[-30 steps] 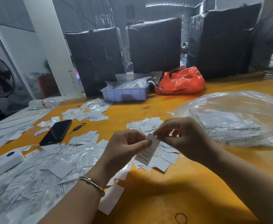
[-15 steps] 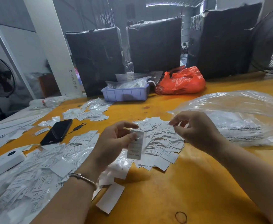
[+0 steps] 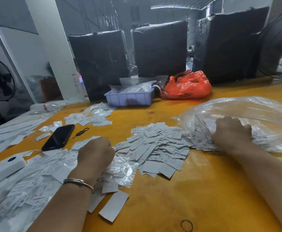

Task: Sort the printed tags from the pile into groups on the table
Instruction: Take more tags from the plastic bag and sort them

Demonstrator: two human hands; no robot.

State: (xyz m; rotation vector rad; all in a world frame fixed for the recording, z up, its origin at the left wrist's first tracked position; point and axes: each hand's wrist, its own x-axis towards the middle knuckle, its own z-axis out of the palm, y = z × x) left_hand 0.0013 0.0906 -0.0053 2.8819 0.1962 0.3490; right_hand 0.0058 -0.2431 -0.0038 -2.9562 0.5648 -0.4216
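Left hand (image 3: 95, 153): fingers curled under, knuckles up, resting on scattered printed tags (image 3: 41, 186) by the table's (image 3: 195, 190) left edge; whether they pinch a tag cannot be told. Right hand (image 3: 232, 131): fingers bent down onto a clear plastic bag (image 3: 247, 114) of tags toward the right edge; grip cannot be told. The main tag pile (image 3: 157, 149) lies between the hands. A black phone (image 3: 59, 137) lies beyond the left hand.

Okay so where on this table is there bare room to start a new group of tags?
Bare wood lies in front of the middle tag pile, between the forearms, down to the rubber band. Another patch sits between that pile and the lavender tray. The left side is crowded with tags; the clear bag fills the right.
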